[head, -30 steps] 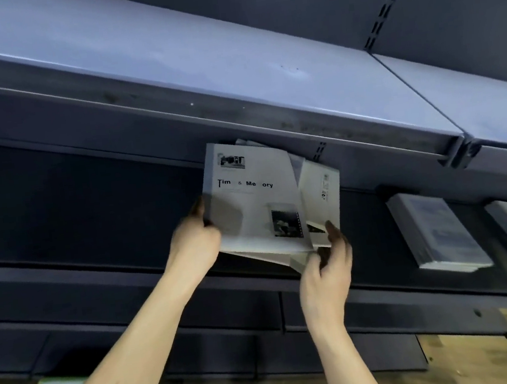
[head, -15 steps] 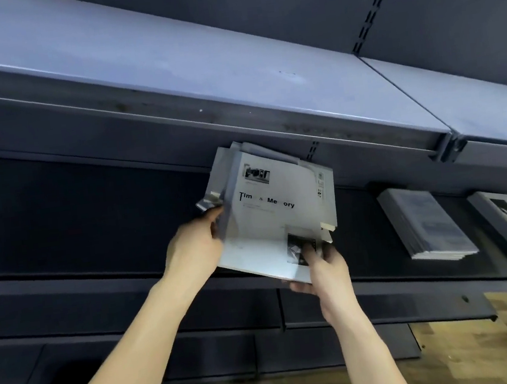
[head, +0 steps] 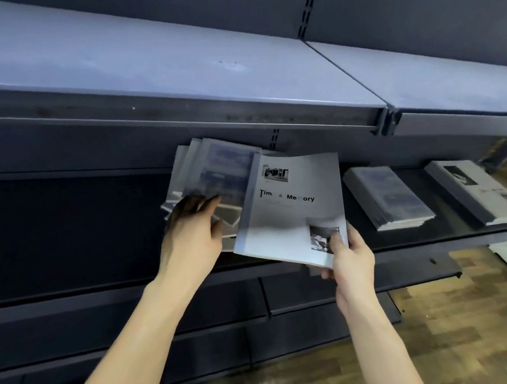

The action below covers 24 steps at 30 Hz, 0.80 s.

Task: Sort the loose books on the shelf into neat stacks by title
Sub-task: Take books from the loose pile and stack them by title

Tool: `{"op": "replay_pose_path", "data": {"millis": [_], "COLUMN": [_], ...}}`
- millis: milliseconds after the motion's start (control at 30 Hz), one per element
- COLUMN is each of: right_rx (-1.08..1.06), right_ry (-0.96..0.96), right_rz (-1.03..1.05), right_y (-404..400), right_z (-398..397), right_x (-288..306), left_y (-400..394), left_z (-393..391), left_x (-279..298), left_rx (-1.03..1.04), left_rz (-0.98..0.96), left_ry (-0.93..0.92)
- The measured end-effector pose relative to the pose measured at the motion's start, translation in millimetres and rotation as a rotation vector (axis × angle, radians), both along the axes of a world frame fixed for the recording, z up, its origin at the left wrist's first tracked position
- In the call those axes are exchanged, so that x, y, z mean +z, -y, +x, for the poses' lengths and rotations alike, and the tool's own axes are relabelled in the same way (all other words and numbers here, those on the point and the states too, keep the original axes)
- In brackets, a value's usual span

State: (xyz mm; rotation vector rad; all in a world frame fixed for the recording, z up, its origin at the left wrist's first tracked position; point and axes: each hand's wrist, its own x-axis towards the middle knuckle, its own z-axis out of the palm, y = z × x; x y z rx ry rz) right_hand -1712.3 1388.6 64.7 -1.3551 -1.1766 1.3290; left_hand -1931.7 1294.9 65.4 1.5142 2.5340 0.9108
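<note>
I see my right hand (head: 350, 259) pinching the near right corner of a grey book (head: 292, 209), thumb on the cover beside a small photo, fingers curled under; the cover reads partly as "Tim & Me ory". The book is tilted, its near edge sticking out past the front lip of the dark shelf (head: 70, 231), and it is lifted off to the right of the rest. My left hand (head: 192, 233) lies flat with fingers spread on a loose pile (head: 212, 177) of darker-covered books, pressing on it rather than closed around it; the pile is fanned out and blurred, so I cannot count the copies or read their covers. The grey book overlaps the pile's right edge. Further right on the same shelf lies a neat stack (head: 387, 195), and beyond it, well apart, a second stack (head: 479, 191) with a dark spine. A pale blue upper shelf (head: 136, 63) overhangs all of this. Wood-pattern floor (head: 451, 327) shows below on the right.
</note>
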Motion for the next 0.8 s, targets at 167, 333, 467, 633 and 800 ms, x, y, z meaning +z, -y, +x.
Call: {"op": "replay_pose_path", "data": {"millis": [167, 333, 467, 633, 800], "right_rx": [-0.056, -0.121, -0.182, -0.224, -0.258], "right_ry": [-0.012, -0.039, -0.050, -0.086, -0.100], "right_rz": [0.001, -0.020, -0.018, -0.035, -0.022], "right_y": [-7, -15, -21, -31, -43], "right_z": [40, 88, 132, 188, 242], "right_x": [-1, -3, -4, -3, -4], "left_y": [-27, -52, -68, -90, -108], "left_z": [34, 77, 120, 176, 229], "left_x": [5, 9, 11, 16, 19], "left_rx": [-0.075, -0.156, -0.209, -0.269, -0.303], "left_rz": [-0.003, -0.017, -0.025, -0.041, -0.023], "left_ry": [-0.043, -0.063, -0.050, -0.034, -0.092]}}
